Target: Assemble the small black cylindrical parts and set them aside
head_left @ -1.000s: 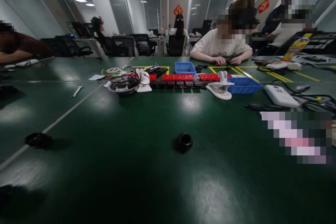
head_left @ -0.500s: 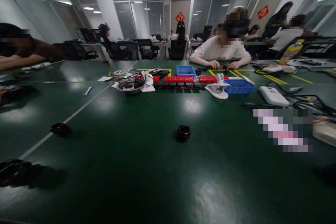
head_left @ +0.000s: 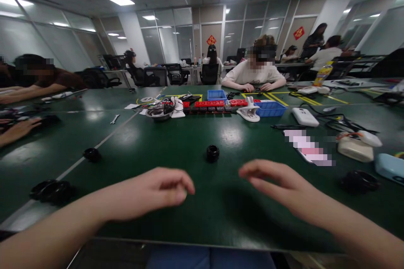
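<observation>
My left hand point(head_left: 160, 189) hovers over the near part of the green table point(head_left: 217, 218), fingers loosely bent and thumb apart, with nothing in it. Opposite it, my right hand point(head_left: 274, 180) is also open and empty, fingers pointing inward. Beyond the gap between them lies a black ring-shaped thing point(head_left: 213, 153), like a small tyre; neither hand touches it. A similar black ring point(head_left: 92, 154) is farther left, and a couple more black rings point(head_left: 52, 191) lie near my left forearm. Another dark ring point(head_left: 361, 181) rests to the right of my right hand, somewhat blurred.
Across the middle stand a metal bowl point(head_left: 158, 113), red power strips point(head_left: 210, 104), a white clamp point(head_left: 249, 111) and blue bins point(head_left: 270, 109). A blurred-out phone point(head_left: 309, 148), a white box point(head_left: 305, 117) and cables lie right. A wrench point(head_left: 115, 119) lies left. Co-workers sit opposite and left.
Both my hands have come into view from below. The camera has tilted and pulled back, so the table's near edge and more ceiling show. The black rings appear to stay put.
</observation>
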`<state>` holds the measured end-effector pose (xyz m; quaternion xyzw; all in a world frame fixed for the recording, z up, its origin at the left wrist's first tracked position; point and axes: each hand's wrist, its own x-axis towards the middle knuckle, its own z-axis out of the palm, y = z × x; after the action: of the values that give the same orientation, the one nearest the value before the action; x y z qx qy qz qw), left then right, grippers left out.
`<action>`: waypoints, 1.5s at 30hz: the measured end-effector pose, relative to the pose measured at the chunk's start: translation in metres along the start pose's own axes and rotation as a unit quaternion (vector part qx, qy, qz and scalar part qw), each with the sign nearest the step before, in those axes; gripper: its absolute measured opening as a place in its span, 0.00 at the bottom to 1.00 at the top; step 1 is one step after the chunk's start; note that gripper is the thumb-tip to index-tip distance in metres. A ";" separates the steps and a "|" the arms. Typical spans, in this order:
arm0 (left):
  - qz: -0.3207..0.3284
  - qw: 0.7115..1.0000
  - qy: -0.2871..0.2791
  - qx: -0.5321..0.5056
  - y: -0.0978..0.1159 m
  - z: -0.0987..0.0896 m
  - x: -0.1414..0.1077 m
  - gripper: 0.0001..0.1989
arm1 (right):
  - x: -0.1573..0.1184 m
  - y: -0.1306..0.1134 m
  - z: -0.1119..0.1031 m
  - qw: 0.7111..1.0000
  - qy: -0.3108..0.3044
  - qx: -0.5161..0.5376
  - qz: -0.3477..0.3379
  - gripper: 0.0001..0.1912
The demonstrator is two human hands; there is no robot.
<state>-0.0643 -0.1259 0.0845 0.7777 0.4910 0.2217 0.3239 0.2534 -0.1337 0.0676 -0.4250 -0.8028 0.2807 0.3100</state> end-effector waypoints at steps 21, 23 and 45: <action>0.070 0.975 0.072 0.198 -0.044 0.086 0.146 0.17 | 0.120 0.068 0.077 0.984 0.145 -0.096 -0.027 0.07; 0.102 0.978 0.042 0.175 -0.049 0.080 0.149 0.19 | 0.120 0.067 0.076 0.986 0.135 -0.084 -0.044 0.06; 0.114 0.967 0.039 0.227 -0.053 0.078 0.150 0.16 | 0.117 0.065 0.084 0.972 0.160 -0.166 -0.047 0.18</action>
<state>0.0179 0.0045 -0.0040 0.8723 0.4490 0.1703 0.0923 0.1719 -0.0182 -0.0031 -0.4716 -0.7973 0.0574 0.3723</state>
